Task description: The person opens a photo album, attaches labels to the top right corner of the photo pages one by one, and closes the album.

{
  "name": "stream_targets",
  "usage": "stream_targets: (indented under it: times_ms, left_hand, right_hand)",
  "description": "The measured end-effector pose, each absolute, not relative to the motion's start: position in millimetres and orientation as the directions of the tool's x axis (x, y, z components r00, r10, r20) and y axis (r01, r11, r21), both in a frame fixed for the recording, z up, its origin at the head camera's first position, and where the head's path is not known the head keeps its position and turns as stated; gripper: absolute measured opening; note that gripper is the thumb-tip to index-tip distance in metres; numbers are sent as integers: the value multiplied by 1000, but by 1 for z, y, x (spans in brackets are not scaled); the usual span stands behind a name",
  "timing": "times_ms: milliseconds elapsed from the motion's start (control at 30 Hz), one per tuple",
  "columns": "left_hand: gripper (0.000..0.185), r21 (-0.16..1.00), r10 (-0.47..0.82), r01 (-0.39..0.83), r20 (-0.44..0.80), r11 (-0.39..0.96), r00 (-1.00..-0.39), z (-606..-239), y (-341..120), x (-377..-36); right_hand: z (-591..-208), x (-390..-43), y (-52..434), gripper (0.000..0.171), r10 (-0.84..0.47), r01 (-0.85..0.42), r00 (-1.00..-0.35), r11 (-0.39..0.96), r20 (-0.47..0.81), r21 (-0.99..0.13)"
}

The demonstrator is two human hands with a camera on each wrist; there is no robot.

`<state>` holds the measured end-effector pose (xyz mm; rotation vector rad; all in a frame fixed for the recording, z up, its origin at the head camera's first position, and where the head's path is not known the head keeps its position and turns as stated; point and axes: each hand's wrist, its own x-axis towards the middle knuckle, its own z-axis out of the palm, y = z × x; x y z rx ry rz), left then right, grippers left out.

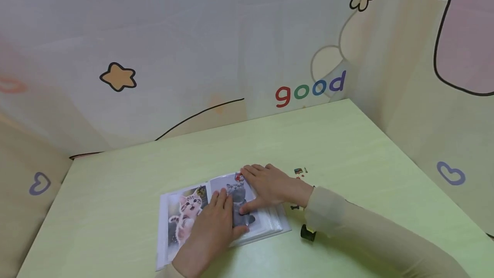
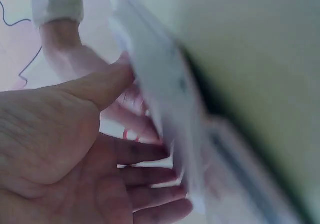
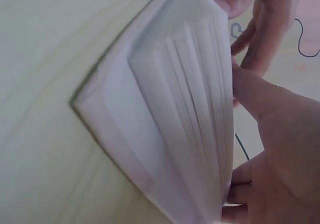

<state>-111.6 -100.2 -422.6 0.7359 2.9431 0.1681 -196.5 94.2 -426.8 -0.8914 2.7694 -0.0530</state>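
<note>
A photo album (image 1: 220,213) lies open near the front edge of a pale green table (image 1: 347,140), spine roughly toward the wall. The left hand (image 1: 212,226) rests flat across the gutter, fingers straight, pressing both pages down. The right hand (image 1: 270,188) lies on the right-hand page, fingers extended and thumb spread, holding that page flat; neither hand is curled around anything. A kitten photo (image 1: 188,209) sits in the left page and a grey cat photo (image 1: 237,192) in the right, partly covered by the hands. The right wrist view shows a thick stack of sleeves under the right hand, so in my judgement many pages lie beyond this spread.

On the table beside the album: small stickers (image 1: 299,171) just past the right hand, and a small black cylinder (image 1: 308,232) near the right sleeve (image 1: 347,222). The walls around the table carry cartoon wallpaper: a star, a flower, hearts and the word "good" (image 1: 310,89).
</note>
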Motion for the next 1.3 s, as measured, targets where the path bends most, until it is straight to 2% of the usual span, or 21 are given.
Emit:
stream_targets:
  times_ms: [167, 400, 500, 633, 733, 1067, 1300]
  left_hand:
    - [74, 202, 497, 483, -28, 852, -867, -416, -110, -121]
    - [46, 253, 493, 504, 110, 826, -863, -421, -131, -129]
    - [54, 263, 434, 448, 112, 854, -894, -425, -144, -130]
    - [74, 263, 337, 335, 39, 905, -941, -428, -169, -134]
    - [79, 268, 288, 277, -3, 923, -958, -430, -191, -137]
    - [83, 268, 217, 170, -159, 948, -963, -434, -226, -147]
    - [91, 273, 221, 169, -174, 947, -960, -434, -229, -155]
  right_hand:
    - [-429, -193, 95, 121, -549, -531, -810, 836, -207, -138]
    - [-437, -185, 94, 128, -501, -473, -840, 864, -207, -170]
    - [-439, -184, 94, 128, -503, -469, -841, 861, -199, -195]
    - [-440, -183, 94, 126, -520, -473, -832, 847, -194, -240]
    - [-439, -183, 95, 124, -530, -484, -824, 842, -198, -238]
    - [-438, -184, 97, 123, -529, -494, -826, 845, -195, -203]
    - [-436, -185, 100, 123, -528, -494, -827, 847, -192, -199]
